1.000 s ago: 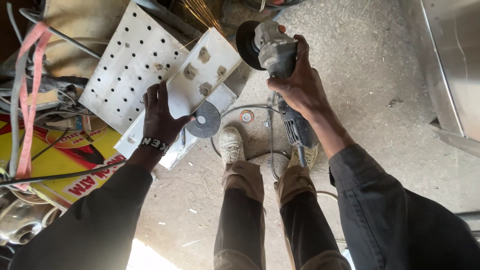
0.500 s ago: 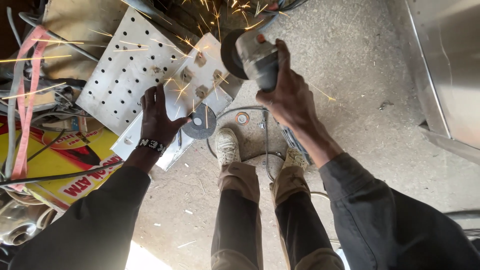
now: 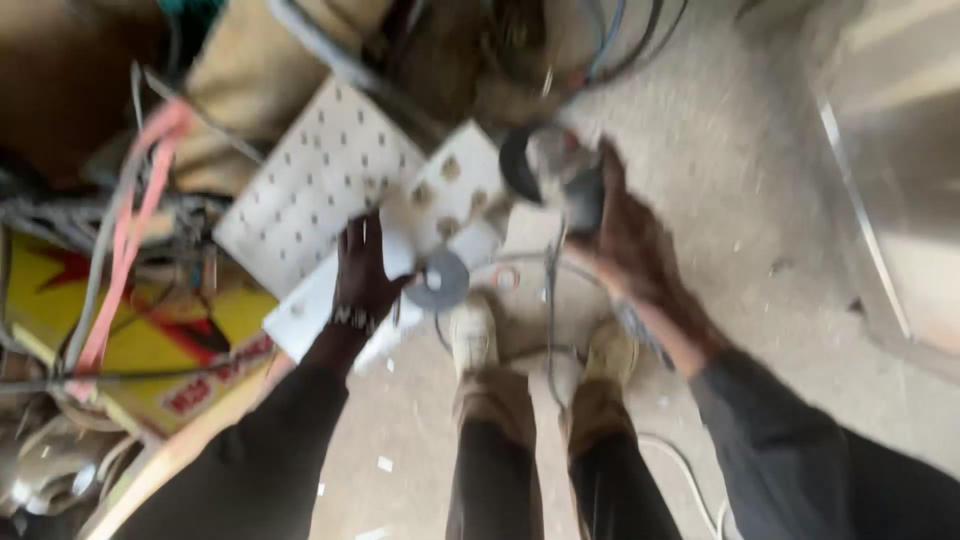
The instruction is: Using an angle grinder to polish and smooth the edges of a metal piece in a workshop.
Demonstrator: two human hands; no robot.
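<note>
One angle grinder (image 3: pixel 560 180), blurred, sits in your right hand (image 3: pixel 630 245), fingers wrapped around its body, disc at the edge of a white plate with large holes (image 3: pixel 455 190). Your left hand (image 3: pixel 362 270) lies spread flat on that plate. A grey disc (image 3: pixel 438 280) rests just beside it. A white perforated panel (image 3: pixel 315 195) lies alongside, above your shoes (image 3: pixel 475 335).

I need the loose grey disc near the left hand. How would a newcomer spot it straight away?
Start at the big white perforated panel leaning at upper left, then drop to the smaller white plate that the left hand presses on. Just right of that hand, above the left shoe, lies the grey disc: flat, round, with a pale centre hole, unlike the black wheel on the grinder in the right hand.
</note>
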